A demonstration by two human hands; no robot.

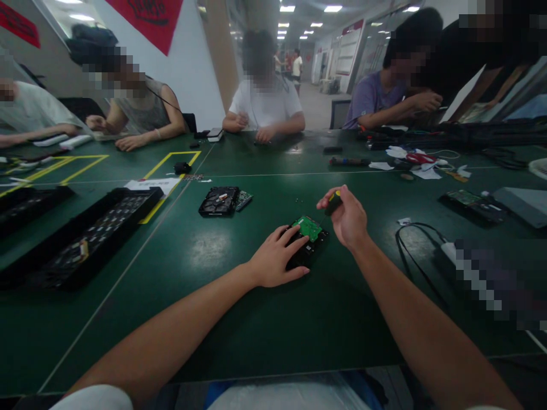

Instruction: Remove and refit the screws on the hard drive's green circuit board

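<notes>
Left hand (276, 259) spread, pressing hard drive (301, 259). Right hand (348, 219) clenches screwdriver (333, 203). Green board (308, 228) beneath its tip not yet lifted.

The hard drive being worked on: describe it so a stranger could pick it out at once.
On the dark green table, look at the near middle, where the person's left hand meets the right hand holding a screwdriver. The hard drive is the black block under the left hand's fingers. Unlike the other drive farther back, it carries a bright green circuit board on top.
</notes>
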